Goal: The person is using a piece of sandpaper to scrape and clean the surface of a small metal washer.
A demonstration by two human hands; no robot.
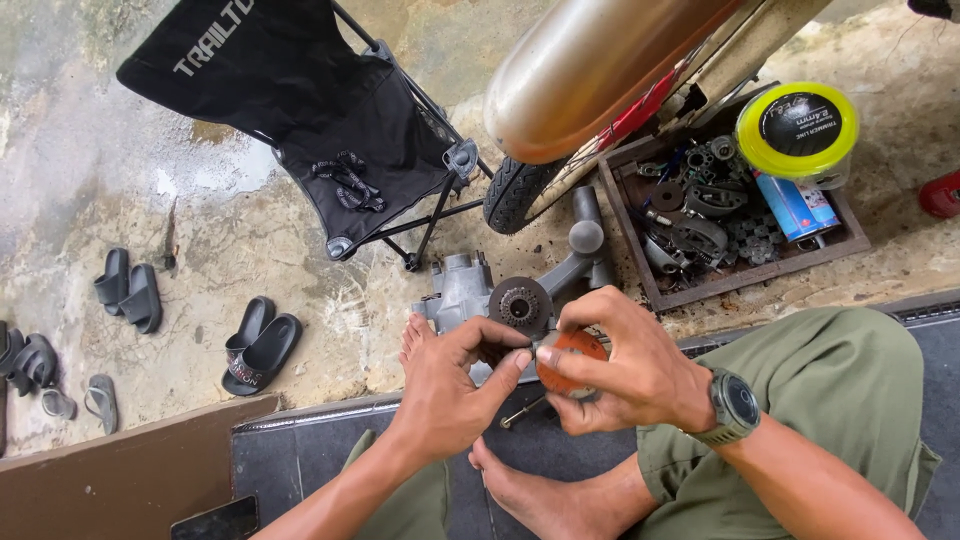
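Both hands' fingers pinch a small round rusty-orange disc [570, 362]: right hand [625, 365] at 3 o'clock, left hand [450, 385] at 9.

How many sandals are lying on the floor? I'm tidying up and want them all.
6 seem visible: a dark pair left, a black pair nearer the feet, a dark one at the far-left edge, partly cut off, and a grey pair below it. More may lie outside the view.

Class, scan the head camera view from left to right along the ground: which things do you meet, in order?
Grey sandals → black slides → black folding chair → grey engine casing → left hand → right hand, holding an orange-brown disc → wooden parts tray → yellow trimmer-line spool.
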